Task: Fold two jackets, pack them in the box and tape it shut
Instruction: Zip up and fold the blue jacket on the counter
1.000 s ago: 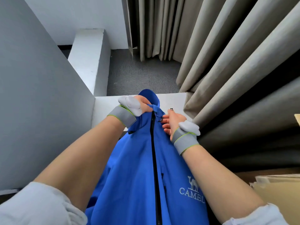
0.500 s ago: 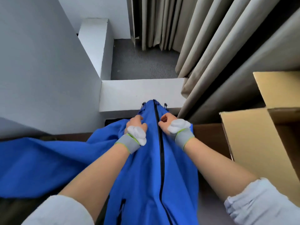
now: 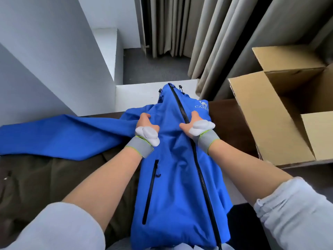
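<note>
A blue jacket point(image 3: 180, 177) lies front up on the dark table point(image 3: 227, 120), zipped, its hood end pointing away from me. One sleeve stretches out flat to the left. My left hand point(image 3: 146, 123) presses on the chest left of the zipper, fingers spread forward. Just right of the zipper my right hand point(image 3: 194, 122) rests on the fabric, thumb out. A second, dark brown jacket point(image 3: 36, 181) lies under the blue one at the left. The open cardboard box point(image 3: 266, 114) stands at the right, flaps up.
Grey curtains point(image 3: 225, 42) hang behind the box and the table's far edge. A white ledge point(image 3: 137, 92) sits under the hood end. A pale wall point(image 3: 45, 60) rises at the left, with grey carpet point(image 3: 153, 69) beyond.
The blue jacket came down from being held up by its collar and now lies on the table. Both hands slid from the collar to the chest and flattened out.
</note>
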{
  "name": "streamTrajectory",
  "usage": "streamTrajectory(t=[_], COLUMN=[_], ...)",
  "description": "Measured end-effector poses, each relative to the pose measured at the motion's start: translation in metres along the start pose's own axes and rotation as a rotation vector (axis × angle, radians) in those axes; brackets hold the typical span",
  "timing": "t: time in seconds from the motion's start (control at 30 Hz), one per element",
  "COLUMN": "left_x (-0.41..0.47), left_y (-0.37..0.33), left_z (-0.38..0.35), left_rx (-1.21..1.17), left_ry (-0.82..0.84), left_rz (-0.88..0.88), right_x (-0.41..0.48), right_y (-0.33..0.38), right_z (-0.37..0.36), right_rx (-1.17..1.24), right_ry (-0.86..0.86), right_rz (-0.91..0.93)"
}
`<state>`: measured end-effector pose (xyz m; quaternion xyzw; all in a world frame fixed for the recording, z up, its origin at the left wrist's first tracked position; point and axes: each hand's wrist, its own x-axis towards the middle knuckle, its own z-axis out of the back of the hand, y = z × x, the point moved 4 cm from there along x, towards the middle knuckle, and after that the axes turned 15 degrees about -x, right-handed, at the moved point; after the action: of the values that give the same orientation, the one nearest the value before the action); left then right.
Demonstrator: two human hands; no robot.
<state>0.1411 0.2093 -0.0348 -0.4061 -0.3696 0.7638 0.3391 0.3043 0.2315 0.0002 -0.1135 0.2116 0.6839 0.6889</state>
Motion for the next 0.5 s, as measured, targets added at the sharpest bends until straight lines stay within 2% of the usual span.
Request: streamTrajectory(t=[0.13,0.23,0.33,0.5], left_x=[-0.039,-0.069,-0.097,-0.144], left_y=[0.002,0.017,0.05,0.108], left_z=[0.011,0.013,0.015,0.012], left_rx=[-0.093,-0.115,-0.119,-0.141], left_ry=[-0.045,-0.061,-0.107,-0.128], left_rz=[-0.078,-0.09,-0.045,0.037], right_x=[-0.045,-0.069,-0.087,-0.105], right_y=[-0.003,-0.001,0.0,-0.02], right_z=[0.005,-0.006,-0.036,-0.101], right_rx=[0.034,0.001,-0.085,-0.223], right_ry=[-0.094,-0.095,-0.031,0.173], right_rz=[0.033,0.081,0.148,0.143])
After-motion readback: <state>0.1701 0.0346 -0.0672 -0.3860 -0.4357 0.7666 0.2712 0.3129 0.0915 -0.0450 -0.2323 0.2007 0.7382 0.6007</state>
